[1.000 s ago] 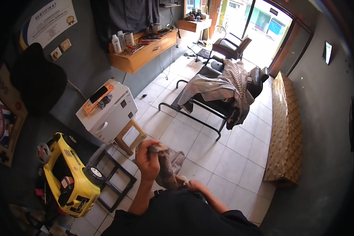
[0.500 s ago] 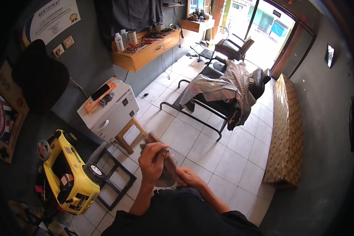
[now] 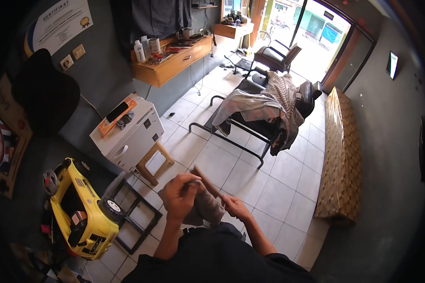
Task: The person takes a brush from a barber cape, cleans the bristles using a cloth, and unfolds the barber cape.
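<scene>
In front of my body, my left hand [image 3: 180, 194] pinches the upper edge of a grey-brown cloth item [image 3: 207, 207], which hangs down below the fingers. Its exact kind is hard to make out. My right hand [image 3: 237, 209] grips the near end of a long, narrow brown stick [image 3: 207, 182] that looks wooden. The stick slants up and left along the cloth's right side, its far end close to my left fingertips. Whether stick and cloth touch, I cannot tell.
Left of me are a yellow toy car [image 3: 87, 207], a black frame [image 3: 139, 219], a small stool [image 3: 157, 162] and a white fridge [image 3: 130, 134]. Ahead stands a black reclining chair [image 3: 250, 125] draped with cloths. A patterned long box [image 3: 340, 160] lines the right wall.
The brown stick has swung out to the right, away from the cloth, and shows more clearly. My right hand has moved right and slightly up. The cloth has shifted and hangs fuller.
</scene>
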Motion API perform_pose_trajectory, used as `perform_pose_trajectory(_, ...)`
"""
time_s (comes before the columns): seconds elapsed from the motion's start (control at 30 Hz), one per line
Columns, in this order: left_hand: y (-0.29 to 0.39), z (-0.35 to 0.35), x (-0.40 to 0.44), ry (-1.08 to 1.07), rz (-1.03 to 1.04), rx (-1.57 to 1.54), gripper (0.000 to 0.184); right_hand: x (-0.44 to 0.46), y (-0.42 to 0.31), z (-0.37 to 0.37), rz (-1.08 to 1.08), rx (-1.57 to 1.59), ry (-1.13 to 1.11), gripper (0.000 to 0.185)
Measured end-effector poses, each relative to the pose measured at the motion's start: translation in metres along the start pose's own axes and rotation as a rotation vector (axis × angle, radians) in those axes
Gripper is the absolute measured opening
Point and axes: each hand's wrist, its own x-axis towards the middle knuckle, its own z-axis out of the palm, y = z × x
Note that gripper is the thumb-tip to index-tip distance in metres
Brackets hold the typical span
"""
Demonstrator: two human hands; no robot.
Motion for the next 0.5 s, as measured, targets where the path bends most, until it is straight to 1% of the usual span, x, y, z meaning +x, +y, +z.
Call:
perform_pose_trajectory(0.03, 0.001, 0.004, -0.001, -0.05, -0.005, -0.016, 0.009, -0.009, -0.03, -0.001, 0.026, 0.279, -0.144, 0.044)
perform_pose_trajectory(0.1, 0.001, 0.009, -0.002, -0.131, 0.016, -0.019, 0.01, -0.014, -0.054, 0.007, -0.097, 0.568, -0.279, 0.046)
perform_pose_trajectory(0.17, 0.0, 0.011, -0.002, -0.193, 0.072, 0.006, 0.011, -0.013, -0.058, 0.02, -0.142, 0.498, -0.317, 0.046)
perform_pose_trajectory(0.2, 0.001, 0.012, -0.003, -0.175, 0.086, -0.005, 0.013, -0.013, -0.058, 0.024, -0.166, 0.461, -0.336, 0.046)
perform_pose_trajectory(0.23, 0.003, 0.011, -0.002, -0.177, 0.139, 0.022, 0.011, -0.008, -0.05, 0.024, -0.106, 0.36, -0.36, 0.046)
perform_pose_trajectory(0.3, 0.007, 0.007, -0.001, -0.173, 0.242, 0.075, 0.008, 0.017, 0.013, 0.037, -0.077, 0.082, -0.327, 0.047)
perform_pose_trajectory(0.33, 0.004, 0.005, -0.007, -0.159, 0.116, -0.049, 0.007, 0.017, 0.022, 0.034, -0.048, -0.293, -0.309, 0.045)
perform_pose_trajectory(0.37, 0.007, 0.003, -0.006, -0.114, 0.102, -0.109, 0.008, 0.015, 0.031, 0.029, -0.016, -0.664, -0.281, 0.045)
perform_pose_trajectory(0.43, 0.017, -0.001, -0.005, -0.029, 0.068, -0.229, 0.011, 0.007, 0.076, 0.026, 0.047, -0.982, -0.098, 0.045)
perform_pose_trajectory(0.47, 0.016, -0.006, -0.004, -0.013, 0.139, -0.2, 0.007, 0.003, 0.089, 0.022, 0.105, -1.0, -0.049, 0.045)
perform_pose_trajectory(0.5, 0.016, -0.009, -0.002, 0.019, 0.114, -0.271, 0.006, 0.001, 0.099, 0.017, 0.162, -1.017, 0.001, 0.046)
